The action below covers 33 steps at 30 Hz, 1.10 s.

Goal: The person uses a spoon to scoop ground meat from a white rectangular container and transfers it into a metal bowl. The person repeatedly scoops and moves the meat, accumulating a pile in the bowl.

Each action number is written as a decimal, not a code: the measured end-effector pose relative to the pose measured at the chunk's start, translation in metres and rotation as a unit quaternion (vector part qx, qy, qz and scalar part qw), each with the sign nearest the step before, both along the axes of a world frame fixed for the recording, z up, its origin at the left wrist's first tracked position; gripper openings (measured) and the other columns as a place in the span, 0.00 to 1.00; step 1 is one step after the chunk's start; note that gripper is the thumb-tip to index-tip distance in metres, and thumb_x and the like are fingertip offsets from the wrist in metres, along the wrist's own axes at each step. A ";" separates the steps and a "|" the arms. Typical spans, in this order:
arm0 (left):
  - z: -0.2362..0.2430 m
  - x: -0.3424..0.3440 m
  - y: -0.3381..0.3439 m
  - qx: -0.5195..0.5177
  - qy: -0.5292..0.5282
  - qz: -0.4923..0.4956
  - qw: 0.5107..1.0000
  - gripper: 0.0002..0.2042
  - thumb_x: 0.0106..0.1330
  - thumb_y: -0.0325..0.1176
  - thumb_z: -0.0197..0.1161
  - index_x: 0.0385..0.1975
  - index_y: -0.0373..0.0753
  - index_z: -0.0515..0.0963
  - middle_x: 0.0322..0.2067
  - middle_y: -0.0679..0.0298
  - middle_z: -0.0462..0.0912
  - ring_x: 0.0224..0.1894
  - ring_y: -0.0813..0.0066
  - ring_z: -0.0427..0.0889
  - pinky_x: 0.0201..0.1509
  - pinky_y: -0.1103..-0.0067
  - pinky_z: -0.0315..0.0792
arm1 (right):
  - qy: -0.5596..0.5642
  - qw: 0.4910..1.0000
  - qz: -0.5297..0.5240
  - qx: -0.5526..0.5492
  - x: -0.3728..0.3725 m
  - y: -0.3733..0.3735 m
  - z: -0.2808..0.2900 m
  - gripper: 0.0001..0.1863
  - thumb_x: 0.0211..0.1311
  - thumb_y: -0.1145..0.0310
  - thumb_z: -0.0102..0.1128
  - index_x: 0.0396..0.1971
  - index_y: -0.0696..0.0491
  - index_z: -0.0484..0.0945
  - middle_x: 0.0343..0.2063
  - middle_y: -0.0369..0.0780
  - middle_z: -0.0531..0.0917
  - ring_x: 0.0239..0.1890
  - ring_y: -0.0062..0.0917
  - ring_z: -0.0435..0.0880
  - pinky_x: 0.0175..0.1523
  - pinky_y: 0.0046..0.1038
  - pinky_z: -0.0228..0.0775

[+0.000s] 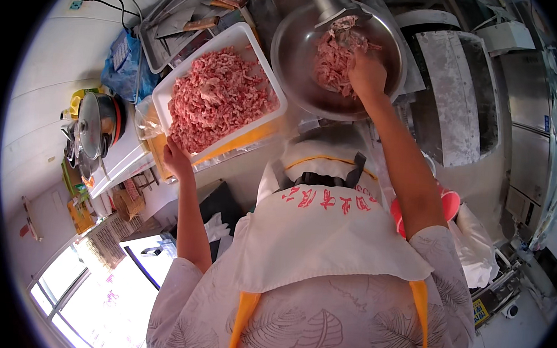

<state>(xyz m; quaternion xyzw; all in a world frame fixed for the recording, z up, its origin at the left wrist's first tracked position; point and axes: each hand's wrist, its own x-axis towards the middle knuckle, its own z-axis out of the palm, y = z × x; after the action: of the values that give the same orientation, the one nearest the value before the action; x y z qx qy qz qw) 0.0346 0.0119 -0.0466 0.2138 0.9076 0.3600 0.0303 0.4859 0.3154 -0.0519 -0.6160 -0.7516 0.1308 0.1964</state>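
My right hand (pixel 367 74) is down in a round steel bowl (pixel 294 61), its fingers closed on minced meat (pixel 334 63) at the bowl's right side; the fingertips are partly hidden in the meat. Just above, the metal outlet of a meat grinder (pixel 328 5) has strands of mince hanging from its end. My left hand (pixel 177 159) grips the near left corner of a white plastic tray (pixel 270 114), fingers closed at its edge. A large heap of coarse pink mince (pixel 216 98) fills that tray, left of the bowl.
Behind the tray lies a metal pan (pixel 153 48) with several knives and cleavers (pixel 201 24). A blue plastic bag (pixel 130 65) sits at the left, near a lidded pot (pixel 92 126). A red container (pixel 450 203) stands by my right arm. Steel cabinets (pixel 530 124) line the right.
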 end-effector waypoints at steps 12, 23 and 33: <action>-0.008 -0.004 -0.013 0.037 -0.022 0.030 0.999 0.25 0.79 0.53 0.58 0.34 0.33 0.83 0.26 0.56 0.84 0.29 0.67 0.79 0.37 0.67 0.72 | 0.189 0.966 -0.056 -0.170 0.048 -0.053 0.035 0.14 0.74 0.59 0.58 0.41 0.55 0.83 0.31 0.51 0.87 0.37 0.53 0.86 0.43 0.49 0.75; -0.011 -0.007 -0.015 0.058 -0.037 0.046 0.997 0.24 0.79 0.50 0.59 0.30 0.32 0.80 0.20 0.62 0.74 0.27 0.76 0.68 0.34 0.70 0.67 | 0.190 0.936 0.171 -0.241 -0.048 -0.072 0.141 0.13 0.72 0.65 0.61 0.31 0.59 0.84 0.22 0.42 0.85 0.23 0.32 0.83 0.32 0.38 0.73; -0.003 -0.002 -0.007 0.106 -0.076 0.059 0.990 0.22 0.76 0.48 0.64 0.29 0.30 0.80 0.19 0.62 0.75 0.25 0.77 0.68 0.32 0.73 0.68 | -0.237 0.816 0.526 -0.025 -0.220 -0.027 0.088 0.06 0.54 0.76 0.63 0.28 0.55 0.89 0.30 0.49 0.89 0.38 0.45 0.90 0.43 0.44 0.83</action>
<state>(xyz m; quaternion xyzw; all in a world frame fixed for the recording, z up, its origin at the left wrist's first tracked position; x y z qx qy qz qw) 0.0327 0.0046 -0.0499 0.1340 0.8704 0.4706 0.0552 0.2654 0.2882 0.0363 -0.1430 -0.9810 0.0827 -0.1021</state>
